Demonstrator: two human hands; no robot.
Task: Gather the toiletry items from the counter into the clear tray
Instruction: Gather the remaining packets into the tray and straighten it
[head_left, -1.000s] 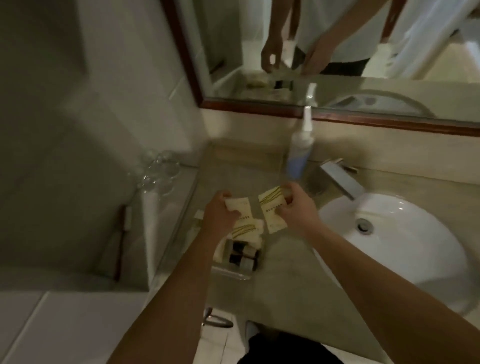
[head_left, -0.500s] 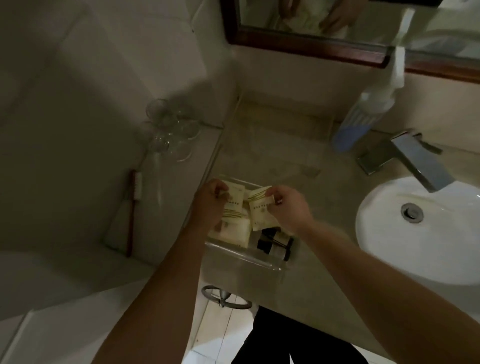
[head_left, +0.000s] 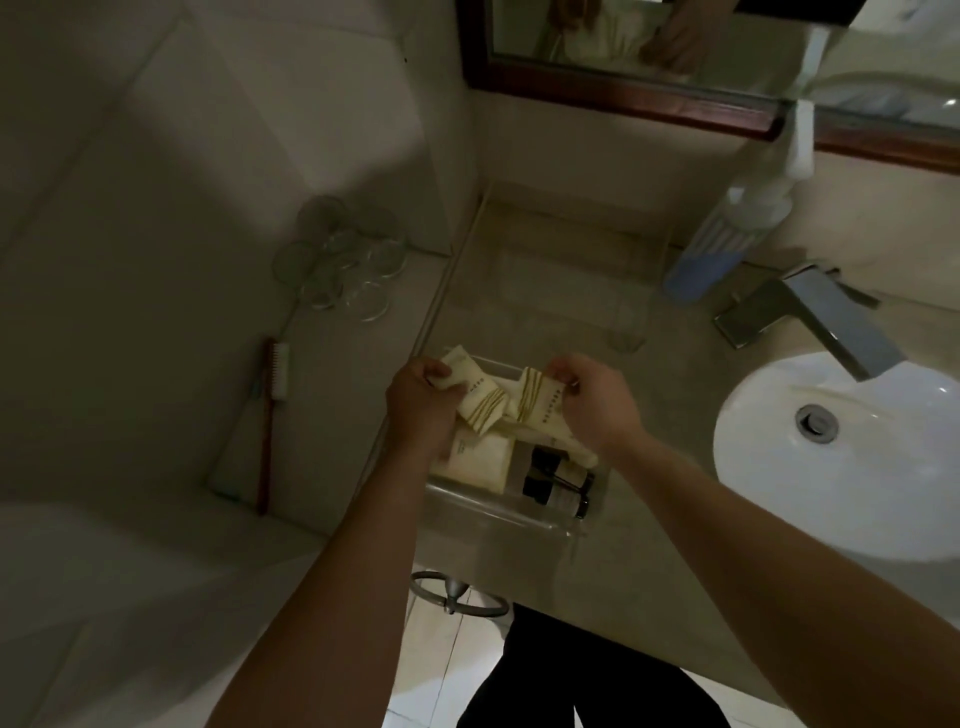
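Note:
A clear tray (head_left: 498, 512) sits on the beige counter near its front left corner. Inside lie a flat cream packet (head_left: 480, 462) and small dark-capped bottles (head_left: 556, 483). My left hand (head_left: 421, 410) grips a cream packet with gold stripes (head_left: 480, 397) over the tray's left side. My right hand (head_left: 592, 400) pinches the top of a second cream striped packet (head_left: 537, 402) over the tray's middle. The two packets touch each other just above the tray's contents.
A white basin (head_left: 841, 457) and chrome tap (head_left: 810, 322) lie to the right. A tall pump bottle (head_left: 727, 239) stands by the mirror. Glass tumblers (head_left: 343, 260) and a red-handled toothbrush (head_left: 270, 415) rest on the left ledge. A towel ring (head_left: 457, 595) hangs below the counter.
The view has tilted down and left. Both hands have come down with their packets over the tray, and the packets now overlap closer to its contents.

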